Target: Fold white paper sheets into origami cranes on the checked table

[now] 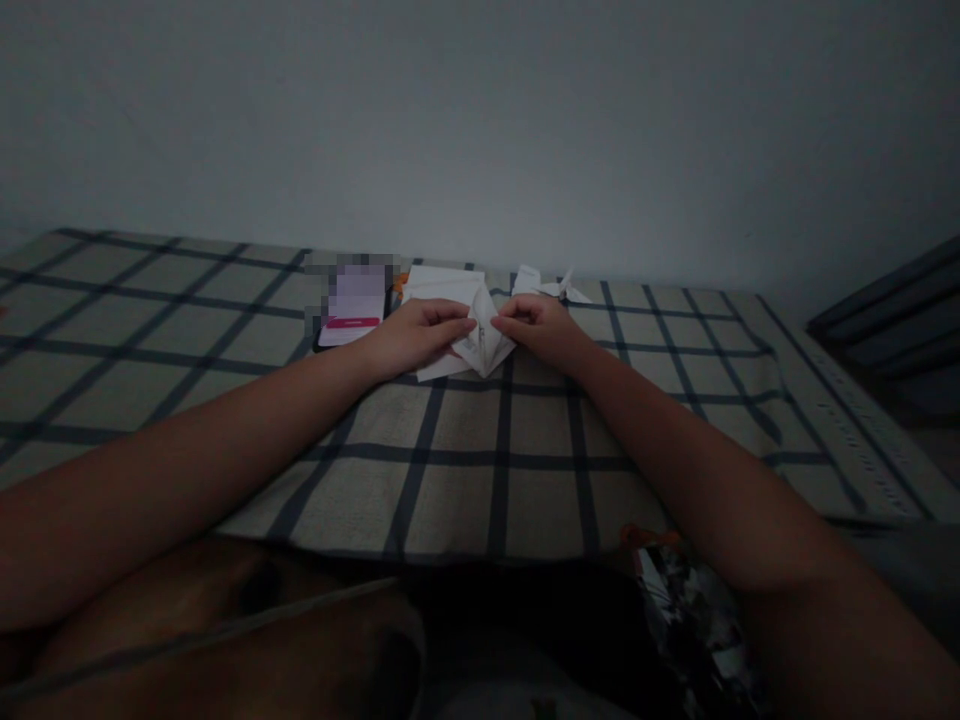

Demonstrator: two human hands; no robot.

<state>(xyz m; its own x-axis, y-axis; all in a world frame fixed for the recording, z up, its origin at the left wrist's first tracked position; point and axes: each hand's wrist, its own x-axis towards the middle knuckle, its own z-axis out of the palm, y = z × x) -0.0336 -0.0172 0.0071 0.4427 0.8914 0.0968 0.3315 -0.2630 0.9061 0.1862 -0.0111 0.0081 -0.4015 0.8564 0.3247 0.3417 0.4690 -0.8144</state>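
Note:
A folded white paper (484, 340), diamond-shaped with a crease down its middle, is held between both hands above the checked tablecloth. My left hand (424, 332) pinches its left side between thumb and fingers. On the right side, my right hand (541, 325) grips the paper in the same way. Behind and to the left lie flat white sheets (444, 280), partly covered by my left hand. A folded paper figure (566, 289) with pointed ends rests just beyond my right hand, beside another small white piece (526, 277).
A phone (352, 305) with a lit, partly blurred screen lies left of my left hand. Something orange (400, 285) shows beside it. The checked cloth (457, 490) covers the table up to the wall. A patterned item with orange (690, 610) is below the front edge.

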